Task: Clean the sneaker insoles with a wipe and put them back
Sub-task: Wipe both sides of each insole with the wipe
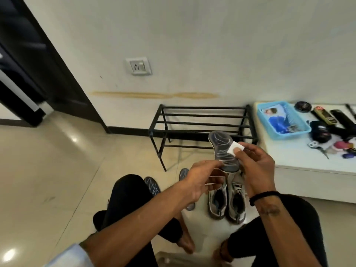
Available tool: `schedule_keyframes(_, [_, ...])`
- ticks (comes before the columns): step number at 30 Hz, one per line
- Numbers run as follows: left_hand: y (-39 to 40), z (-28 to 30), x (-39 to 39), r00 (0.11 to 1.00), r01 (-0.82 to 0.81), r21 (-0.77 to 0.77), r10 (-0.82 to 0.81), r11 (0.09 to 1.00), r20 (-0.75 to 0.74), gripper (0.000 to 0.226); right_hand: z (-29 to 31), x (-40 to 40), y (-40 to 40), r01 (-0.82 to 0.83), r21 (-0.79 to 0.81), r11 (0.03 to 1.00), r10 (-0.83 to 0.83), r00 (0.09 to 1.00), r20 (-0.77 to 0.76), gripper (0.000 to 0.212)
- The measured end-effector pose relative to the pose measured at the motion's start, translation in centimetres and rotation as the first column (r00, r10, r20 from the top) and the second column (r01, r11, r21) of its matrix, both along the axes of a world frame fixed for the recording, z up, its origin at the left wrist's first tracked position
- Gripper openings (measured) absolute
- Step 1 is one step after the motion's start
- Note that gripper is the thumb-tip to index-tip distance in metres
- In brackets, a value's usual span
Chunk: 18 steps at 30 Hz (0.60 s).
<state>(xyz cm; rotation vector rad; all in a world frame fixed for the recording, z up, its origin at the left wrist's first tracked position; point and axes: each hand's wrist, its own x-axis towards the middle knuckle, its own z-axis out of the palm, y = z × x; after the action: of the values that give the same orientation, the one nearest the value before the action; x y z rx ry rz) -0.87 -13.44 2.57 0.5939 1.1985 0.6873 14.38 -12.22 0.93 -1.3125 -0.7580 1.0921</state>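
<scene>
The right hand, just right of frame centre, pinches a small white folded wipe between thumb and fingertips and presses it against the edge of a dark grey insole. The left hand, just left of it, grips the insole's heel end with curled fingers, so the insole stands tilted upward, toe toward the top of the frame.

The insole looks thin and flexible, a foam sheet printed with pale wavy lines; held only at the heel, it could bend away under the wipe's pressure and leave the toe poorly cleaned. The wipe is a small soft square, and such a narrow pinch could let it slide out.

Below the hands, at lower centre, a pair of grey sneakers sits on the glossy tiled floor, mouths open, laces loose. Another patterned insole lies on the floor to their left, beside the person's knee, and could be stepped on. Behind stands a black bar-frame shoe rack; at the right edge a white table carries a blue plastic basket.
</scene>
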Motion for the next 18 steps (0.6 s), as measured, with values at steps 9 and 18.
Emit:
schedule_keyframes(9, [-10.9,7.2,-1.8,0.985,0.113,0.238,-0.078,0.965,-0.151,0.043,7.8,-3.2,-7.2,-0.076,0.244,0.967,0.03,0.982,0.188,0.021])
schedule_keyframes(18, [-3.7,25.1,-9.0,0.55,0.754,0.26,-0.362,0.603,-0.753,0.071,17.4,-2.5,-7.1,0.155,0.495,0.855,-0.237,0.966,0.107,0.017])
